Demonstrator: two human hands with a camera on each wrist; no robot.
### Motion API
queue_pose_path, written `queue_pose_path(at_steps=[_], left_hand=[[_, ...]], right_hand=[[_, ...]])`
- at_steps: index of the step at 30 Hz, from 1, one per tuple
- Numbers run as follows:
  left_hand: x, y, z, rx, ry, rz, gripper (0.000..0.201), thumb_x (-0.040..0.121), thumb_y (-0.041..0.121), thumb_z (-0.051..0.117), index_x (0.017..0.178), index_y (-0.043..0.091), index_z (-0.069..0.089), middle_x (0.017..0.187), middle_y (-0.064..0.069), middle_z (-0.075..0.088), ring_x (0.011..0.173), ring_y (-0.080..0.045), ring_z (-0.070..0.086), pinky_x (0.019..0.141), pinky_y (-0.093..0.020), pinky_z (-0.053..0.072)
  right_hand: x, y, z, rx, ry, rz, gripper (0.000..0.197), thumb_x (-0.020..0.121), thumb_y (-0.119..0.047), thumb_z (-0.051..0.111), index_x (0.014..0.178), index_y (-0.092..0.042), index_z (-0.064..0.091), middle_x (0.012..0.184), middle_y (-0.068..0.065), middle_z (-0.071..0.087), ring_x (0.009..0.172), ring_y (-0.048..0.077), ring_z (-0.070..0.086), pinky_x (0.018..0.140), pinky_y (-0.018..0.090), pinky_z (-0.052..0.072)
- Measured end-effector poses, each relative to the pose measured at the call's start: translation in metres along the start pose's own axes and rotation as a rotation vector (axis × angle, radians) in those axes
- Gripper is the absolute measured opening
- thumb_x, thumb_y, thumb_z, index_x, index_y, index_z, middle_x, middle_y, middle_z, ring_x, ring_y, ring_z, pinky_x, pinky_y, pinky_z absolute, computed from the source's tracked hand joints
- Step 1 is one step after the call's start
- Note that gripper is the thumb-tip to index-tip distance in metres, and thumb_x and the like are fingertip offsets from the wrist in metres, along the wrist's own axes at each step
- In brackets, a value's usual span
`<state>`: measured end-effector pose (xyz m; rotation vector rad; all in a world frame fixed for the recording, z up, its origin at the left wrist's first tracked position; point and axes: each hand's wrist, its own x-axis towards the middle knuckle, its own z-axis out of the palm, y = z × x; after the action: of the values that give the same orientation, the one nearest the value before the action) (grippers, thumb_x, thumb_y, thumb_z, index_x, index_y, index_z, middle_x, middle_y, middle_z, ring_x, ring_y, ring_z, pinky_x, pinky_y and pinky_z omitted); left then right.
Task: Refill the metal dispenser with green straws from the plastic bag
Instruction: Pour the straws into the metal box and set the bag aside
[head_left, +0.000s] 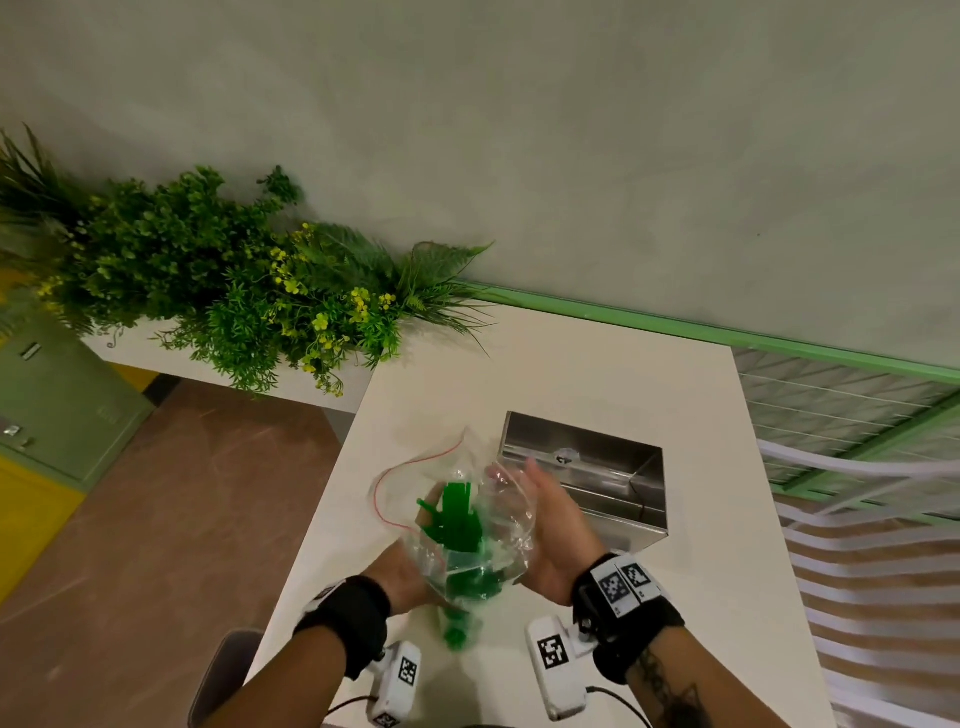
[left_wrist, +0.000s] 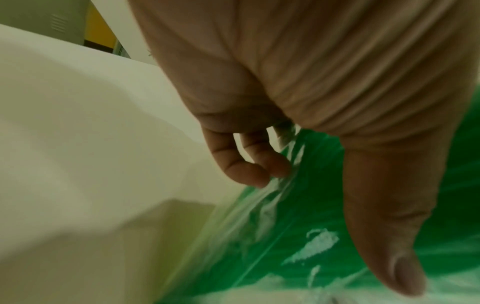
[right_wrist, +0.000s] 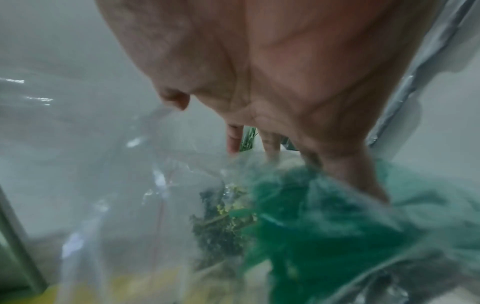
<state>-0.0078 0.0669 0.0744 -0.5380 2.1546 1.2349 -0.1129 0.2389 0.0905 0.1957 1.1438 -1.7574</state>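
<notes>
Both hands hold a clear plastic bag of green straws above the white table. My left hand grips the bag's lower end; in the left wrist view its thumb lies on the plastic over the straws and its fingers curl behind the bag. My right hand lies flat against the bag's right side with straight fingers. The bag's red-edged mouth points away from me. The open metal dispenser sits just behind my right hand.
Artificial plants line the ledge at the table's far left corner. A green cabinet stands on the brown floor to the left. A white slatted chair and a wire rack are on the right. The table's left edge runs close to my left arm.
</notes>
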Motion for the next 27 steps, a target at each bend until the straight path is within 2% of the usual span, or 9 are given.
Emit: queue_pose_path(at_steps=[2,5,8,10,13,18,21,23,27], left_hand=[[-0.002,0.009,0.001,0.020,0.010,0.035,0.040,0.093,0.008,0.074,0.127,0.022,0.058,0.137,-0.010,0.060,0.117,-0.021,0.059,0.102,-0.020,0.042],[0.008,0.000,0.004,-0.176,0.028,0.156,0.050,0.078,-0.002,0.085,0.098,0.037,0.061,0.104,0.011,0.073,0.092,-0.001,0.066,0.108,-0.038,0.051],[0.013,-0.009,0.010,-0.321,0.043,0.206,0.050,0.074,-0.010,0.084,0.105,0.025,0.067,0.086,0.010,0.080,0.085,-0.003,0.074,0.089,-0.034,0.062],[0.013,-0.007,0.014,-0.335,0.094,0.244,0.051,0.064,0.010,0.091,0.108,0.023,0.070,0.093,0.012,0.081,0.089,-0.007,0.075,0.093,-0.042,0.062],[0.016,-0.015,0.018,-0.340,0.131,0.273,0.044,0.066,0.002,0.091,0.100,0.023,0.070,0.089,0.021,0.079,0.085,-0.002,0.074,0.090,-0.037,0.062],[0.018,-0.038,0.019,-0.418,0.306,0.337,0.056,0.070,-0.006,0.090,0.120,0.009,0.069,0.108,0.007,0.079,0.100,-0.010,0.075,0.087,-0.031,0.062],[0.017,-0.043,0.023,-0.407,0.333,0.318,0.052,0.072,0.001,0.090,0.109,0.033,0.074,0.108,0.001,0.080,0.100,-0.017,0.076,0.088,-0.038,0.063],[0.016,-0.046,0.030,-0.367,0.302,0.328,0.061,0.074,0.000,0.089,0.101,0.052,0.072,0.107,0.012,0.079,0.098,-0.006,0.075,0.088,-0.029,0.062],[0.012,-0.044,0.033,-0.317,0.274,0.392,0.072,0.074,0.011,0.090,0.096,0.073,0.062,0.099,0.017,0.077,0.097,0.010,0.070,0.092,-0.027,0.058]], right_hand=[[-0.013,0.002,-0.003,0.093,-0.066,-0.022,0.053,0.105,-0.046,0.037,0.140,-0.016,0.064,0.145,0.025,0.061,0.136,0.049,0.055,0.117,0.073,0.033],[-0.015,0.016,-0.016,-0.324,-0.076,-0.097,0.039,0.092,-0.028,0.065,0.131,-0.033,0.070,0.133,0.015,0.070,0.128,0.041,0.063,0.115,0.068,0.041],[-0.017,0.034,-0.023,-1.024,-0.052,-0.085,0.092,0.080,-0.011,0.080,0.152,-0.049,0.038,0.127,0.000,0.069,0.113,0.028,0.071,0.097,0.051,0.061],[-0.020,0.039,-0.022,-1.033,-0.093,-0.115,0.107,0.081,-0.009,0.085,0.156,-0.048,0.019,0.124,-0.010,0.066,0.114,0.015,0.070,0.093,0.026,0.061],[-0.020,0.039,-0.011,-0.946,-0.040,-0.236,0.085,0.074,-0.048,0.091,0.146,-0.031,0.050,0.134,-0.009,0.066,0.125,0.010,0.065,0.102,0.027,0.056],[-0.014,0.022,-0.007,-0.920,0.014,-0.379,0.073,0.071,-0.031,0.096,0.132,-0.044,0.059,0.133,-0.013,0.067,0.123,0.004,0.065,0.105,0.033,0.056],[-0.010,0.029,-0.018,-1.057,-0.003,-0.243,0.071,0.072,-0.041,0.093,0.131,-0.039,0.055,0.125,-0.021,0.063,0.114,-0.011,0.061,0.107,0.026,0.054],[-0.009,0.037,-0.025,-1.128,0.006,-0.098,0.072,0.061,-0.064,0.088,0.120,-0.044,0.051,0.119,-0.019,0.062,0.110,-0.002,0.063,0.103,0.019,0.051],[-0.005,0.050,-0.026,-1.108,0.040,-0.098,0.073,0.073,-0.035,0.093,0.136,-0.034,0.055,0.134,-0.011,0.064,0.125,0.010,0.063,0.104,0.023,0.053]])
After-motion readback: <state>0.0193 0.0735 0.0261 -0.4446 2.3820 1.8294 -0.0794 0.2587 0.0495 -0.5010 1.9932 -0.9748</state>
